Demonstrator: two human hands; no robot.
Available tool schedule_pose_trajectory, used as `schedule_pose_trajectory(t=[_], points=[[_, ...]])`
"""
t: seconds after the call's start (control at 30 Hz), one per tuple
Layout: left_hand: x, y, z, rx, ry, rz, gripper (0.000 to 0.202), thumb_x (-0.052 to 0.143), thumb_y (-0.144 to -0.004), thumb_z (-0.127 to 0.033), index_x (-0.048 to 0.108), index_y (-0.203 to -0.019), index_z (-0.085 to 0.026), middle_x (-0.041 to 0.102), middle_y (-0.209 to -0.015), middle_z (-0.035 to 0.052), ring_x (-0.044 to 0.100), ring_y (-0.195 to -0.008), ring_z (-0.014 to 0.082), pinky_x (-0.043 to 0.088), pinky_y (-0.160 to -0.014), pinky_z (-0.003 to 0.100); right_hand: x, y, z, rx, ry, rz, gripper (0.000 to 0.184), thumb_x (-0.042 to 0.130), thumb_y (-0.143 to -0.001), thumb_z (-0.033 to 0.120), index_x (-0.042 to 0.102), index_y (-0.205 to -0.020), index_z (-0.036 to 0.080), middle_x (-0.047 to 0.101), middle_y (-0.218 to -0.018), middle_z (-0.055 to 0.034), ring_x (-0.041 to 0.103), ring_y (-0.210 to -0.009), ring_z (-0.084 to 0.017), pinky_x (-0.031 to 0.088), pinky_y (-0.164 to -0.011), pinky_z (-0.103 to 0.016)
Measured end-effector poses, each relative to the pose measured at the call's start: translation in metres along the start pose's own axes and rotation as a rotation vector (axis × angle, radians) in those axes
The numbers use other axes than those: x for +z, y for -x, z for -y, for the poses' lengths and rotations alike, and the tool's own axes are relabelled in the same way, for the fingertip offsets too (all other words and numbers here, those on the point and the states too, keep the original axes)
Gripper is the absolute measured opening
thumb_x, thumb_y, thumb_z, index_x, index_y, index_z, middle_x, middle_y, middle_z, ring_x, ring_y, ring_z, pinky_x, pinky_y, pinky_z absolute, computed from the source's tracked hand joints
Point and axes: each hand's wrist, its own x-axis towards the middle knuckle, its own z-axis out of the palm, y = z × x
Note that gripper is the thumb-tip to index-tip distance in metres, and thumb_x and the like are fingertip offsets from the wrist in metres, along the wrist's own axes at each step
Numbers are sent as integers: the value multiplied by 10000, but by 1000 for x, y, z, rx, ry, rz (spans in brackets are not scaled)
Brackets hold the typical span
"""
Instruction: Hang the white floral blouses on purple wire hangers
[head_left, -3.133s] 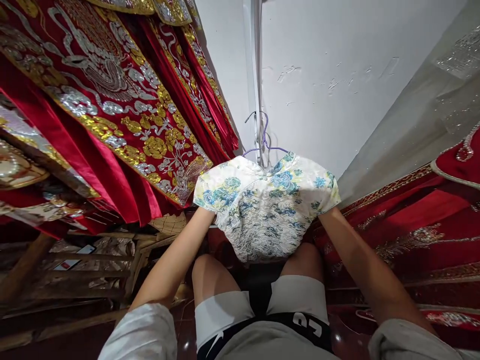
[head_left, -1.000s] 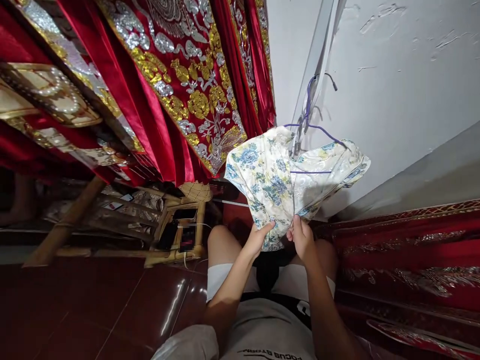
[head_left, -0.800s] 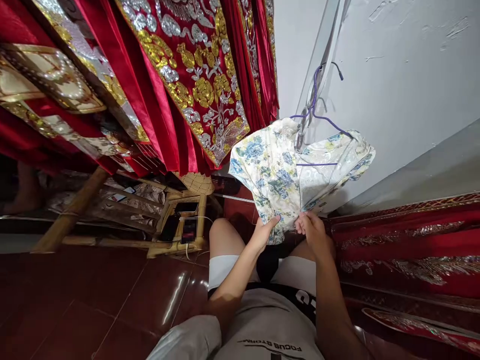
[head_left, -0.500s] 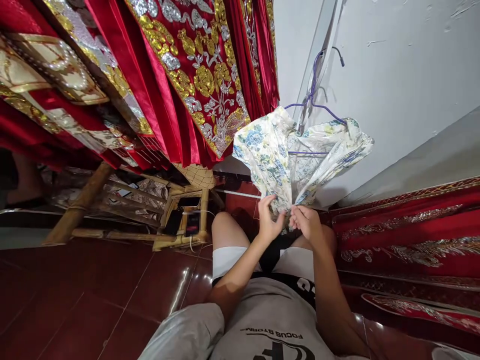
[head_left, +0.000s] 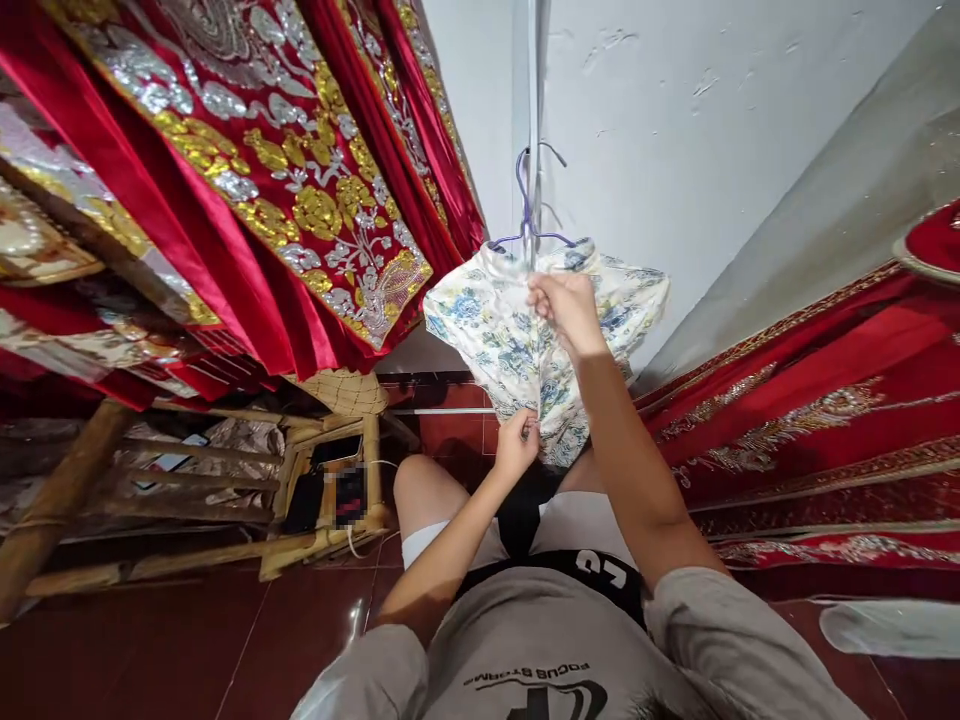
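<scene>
In the upper left of the frame hang heavy red drapes (head_left: 247, 190) stitched with gold and silver flowers. Below them, in the lower left, stands a bamboo rack (head_left: 330, 535) on the dark red tiled floor (head_left: 150, 650). A dark phone (head_left: 341, 497) lies on the rack's near end, and a woven basket (head_left: 341, 392) sits just behind it.

Near the centre, the left hand (head_left: 517, 440) is closed in a pinch on the lower edge of a small floral dress (head_left: 480, 325), with thumb and fingers pressed together on the cloth. The dress is white with blue and green flowers. It hangs in the middle of the frame, above the person's knees, on a purple wire hanger (head_left: 520, 190). The hanger is hooked near a thin pale pipe (head_left: 536, 90) that runs up the white wall (head_left: 697, 140).

Just right of centre and higher up, the right hand (head_left: 564, 305) is raised to the top of the dress, below the hanger. Its fingers are curled and gripping the fabric at the front near the neck. Exactly what lies under the fingers cannot be told.

On the right side of the frame, more red cloth (head_left: 810, 400) with gold trim slopes down beside the right forearm, well apart from the dress.
</scene>
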Motion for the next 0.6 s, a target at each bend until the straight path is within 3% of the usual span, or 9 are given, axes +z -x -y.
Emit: schedule_pose_trajectory(t=[0.1, 0.17, 0.23, 0.3, 0.4, 0.5, 0.6], points=[[-13, -21, -7, 30, -38, 116, 44, 576, -857, -172, 584, -824, -201, 620, -727, 13, 598, -674, 172, 505, -683, 290, 8, -5, 15, -93, -26, 49, 225, 624, -953, 313, 602, -770, 183, 620, -593, 22, 462, -444, -62, 358, -442, -183], [-30, -49, -24, 75, -44, 120, 120, 611, -877, -205, 623, -996, -199, 678, -856, 39, 644, -799, 190, 523, -790, 318, 6, 3, 18, -115, -14, 90, 192, 604, -956, 271, 608, -784, 186, 621, -590, 26, 467, -448, -68, 375, -463, -193], [-50, -85, -48, 169, -38, 12, 362, 609, -937, -278, 550, -1285, -197, 697, -1053, 88, 659, -958, 206, 518, -895, 352, 1, 11, 17, -111, 6, 106, 176, 593, -945, 240, 605, -776, 190, 606, -561, 33, 461, -443, -77, 373, -467, -202], [-69, -125, -78, 308, -85, -159, 387, 525, -1012, -330, 508, -1376, -201, 690, -1024, 80, 648, -908, 189, 515, -883, 355, -4, 14, 16, -109, 27, 113, 179, 593, -931, 234, 598, -756, 194, 583, -533, 41, 453, -434, -83, 366, -463, -210], [-84, -172, -117, 477, -224, -124, 264, 498, -1037, -371, 640, -1165, -190, 696, -981, 71, 643, -876, 181, 514, -828, 335, -10, 10, 13, -142, 53, 135, 185, 596, -919, 256, 601, -744, 197, 562, -517, 46, 456, -430, -91, 361, -465, -225], [-91, -195, -137, 569, -313, -100, 244, 527, -1025, -372, 655, -934, -186, 697, -901, 54, 641, -858, 179, 507, -812, 333, -16, 4, 0, -135, 138, 101, 190, 604, -892, 274, 602, -718, 198, 569, -526, 37, 470, -447, -105, 356, -477, -242], [-111, -201, -129, 502, -218, -352, 183, 561, -1008, -346, 630, -924, -198, 684, -928, 34, 625, -916, 178, 498, -869, 352, -21, 9, -24, -71, 273, 61, 239, 602, -842, 258, 559, -612, 205, 563, -520, 30, 465, -467, -112, 333, -493, -251]])
